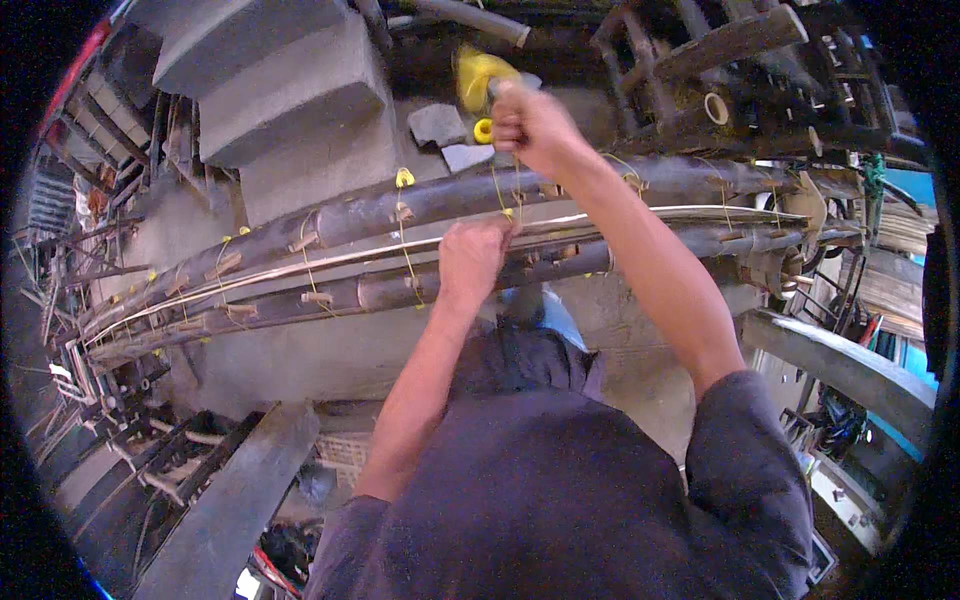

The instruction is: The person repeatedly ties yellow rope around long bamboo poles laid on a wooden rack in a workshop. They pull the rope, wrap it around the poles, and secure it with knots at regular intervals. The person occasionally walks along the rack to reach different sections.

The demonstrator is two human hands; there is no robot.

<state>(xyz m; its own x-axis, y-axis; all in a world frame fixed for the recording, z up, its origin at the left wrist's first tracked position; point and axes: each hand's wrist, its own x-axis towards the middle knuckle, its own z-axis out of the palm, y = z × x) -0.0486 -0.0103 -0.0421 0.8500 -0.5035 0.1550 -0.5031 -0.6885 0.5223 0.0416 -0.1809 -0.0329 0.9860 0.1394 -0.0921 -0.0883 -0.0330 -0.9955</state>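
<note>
Two long dark bamboo poles (440, 197) lie side by side across my front, with thin pale strips (380, 252) running between them. Short wooden pegs (228, 262) and loops of yellow cord bind the poles at intervals. My left hand (473, 262) is closed at the strips, its fingertips pinching yellow cord (508, 214). Beyond the far pole, my right hand (540, 130) is raised in a fist, and strands of the cord run from it down to the left fingertips. A blurred yellow bundle (478, 78) shows just past the right fist; whether the hand touches it is unclear.
Concrete steps (290, 100) rise at the far left. Broken stone blocks (437, 126) and a yellow ring (484, 131) lie beyond the poles. A wooden frame (700, 60) stands at the far right. Grey beams (235, 500) (840, 360) flank me.
</note>
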